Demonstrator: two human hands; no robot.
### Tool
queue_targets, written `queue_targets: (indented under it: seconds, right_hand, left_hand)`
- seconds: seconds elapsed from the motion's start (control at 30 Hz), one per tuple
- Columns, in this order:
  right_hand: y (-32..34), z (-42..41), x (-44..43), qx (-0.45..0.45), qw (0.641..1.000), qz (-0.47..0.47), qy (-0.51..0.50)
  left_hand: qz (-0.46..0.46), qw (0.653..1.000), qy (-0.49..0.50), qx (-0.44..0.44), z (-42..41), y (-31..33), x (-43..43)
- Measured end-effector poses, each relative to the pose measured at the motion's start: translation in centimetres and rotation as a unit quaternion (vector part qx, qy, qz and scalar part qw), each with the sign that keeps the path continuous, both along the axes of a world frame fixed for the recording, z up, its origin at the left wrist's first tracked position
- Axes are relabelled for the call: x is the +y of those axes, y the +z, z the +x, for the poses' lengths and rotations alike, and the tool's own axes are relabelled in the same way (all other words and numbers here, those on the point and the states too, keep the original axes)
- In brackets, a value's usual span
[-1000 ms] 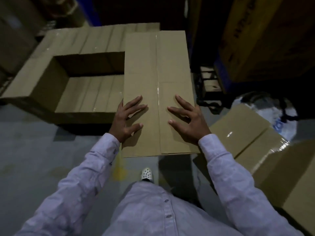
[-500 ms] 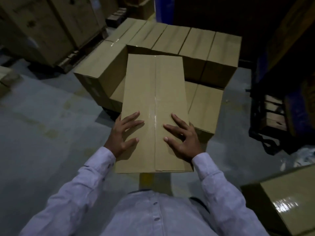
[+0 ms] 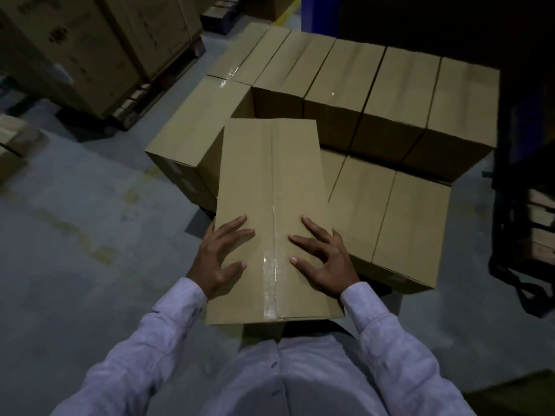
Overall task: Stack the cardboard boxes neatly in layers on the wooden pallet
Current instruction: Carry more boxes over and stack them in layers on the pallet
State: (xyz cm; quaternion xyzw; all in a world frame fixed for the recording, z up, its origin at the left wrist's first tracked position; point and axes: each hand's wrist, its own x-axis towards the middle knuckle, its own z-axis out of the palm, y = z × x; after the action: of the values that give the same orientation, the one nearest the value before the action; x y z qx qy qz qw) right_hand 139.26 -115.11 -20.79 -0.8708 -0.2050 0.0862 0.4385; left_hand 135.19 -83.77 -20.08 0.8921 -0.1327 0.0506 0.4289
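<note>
1. Left hand [image 3: 220,253]: the fingers are spread and lie flat on top of the carried box [image 3: 270,181], with the palm over its left edge. We see no finger underneath. If the box tips, we judge it could slide away to the left.
2. The carried box is in the air in front of the torso. Its far end is over the stack, between the left column [image 3: 192,136] and the lower row [image 3: 405,223]. If lowered askew, it could overhang and spoil the layer.
3. Right hand [image 3: 326,261]: spread in the same way, pressing on the top near the right edge. Uneven pressure between the two hands would twist the box.
4. The lower row could be nudged out of line by a hard shove.
5. Hidden: the wooden pallet is under the stack, so we cannot place its edges.
6. Hidden: the box's underside and whatever bears its weight. The box also covers the slot below it.
7. Upper row [image 3: 390,85]: motion-blurred.
8. The dark frame [image 3: 528,211] at far right is too dim to identify.
</note>
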Motion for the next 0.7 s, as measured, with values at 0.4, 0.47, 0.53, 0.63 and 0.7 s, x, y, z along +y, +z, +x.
queue_targets:
  seconds: [0.4, 0.47, 0.53, 0.63, 0.7]
  right_hand:
    - [-5.7, 16.2, 11.3, 0.014, 0.998, -0.019, -0.052]
    - [-8.2, 18.5, 13.7, 0.017, 0.997, -0.025, -0.073]
    - [-10.4, 20.2, 16.2, 0.018, 0.994, -0.041, -0.096]
    - [-13.6, 21.8, 19.6, 0.016, 0.992, -0.045, -0.117]
    - [-15.7, 23.2, 21.4, 0.011, 0.99, -0.041, -0.132]
  left_hand:
    - [-0.024, 0.997, -0.044, 0.061, 18.9, -6.5, 11.4]
    - [-0.025, 0.994, -0.068, 0.079, 22.4, -9.5, 13.9]
    - [-0.006, 0.991, -0.094, 0.096, 25.8, -12.4, 16.5]
    - [0.01, 0.986, -0.141, 0.087, 29.7, -15.9, 19.7]
    - [0.009, 0.984, -0.167, 0.069, 32.1, -17.7, 21.3]
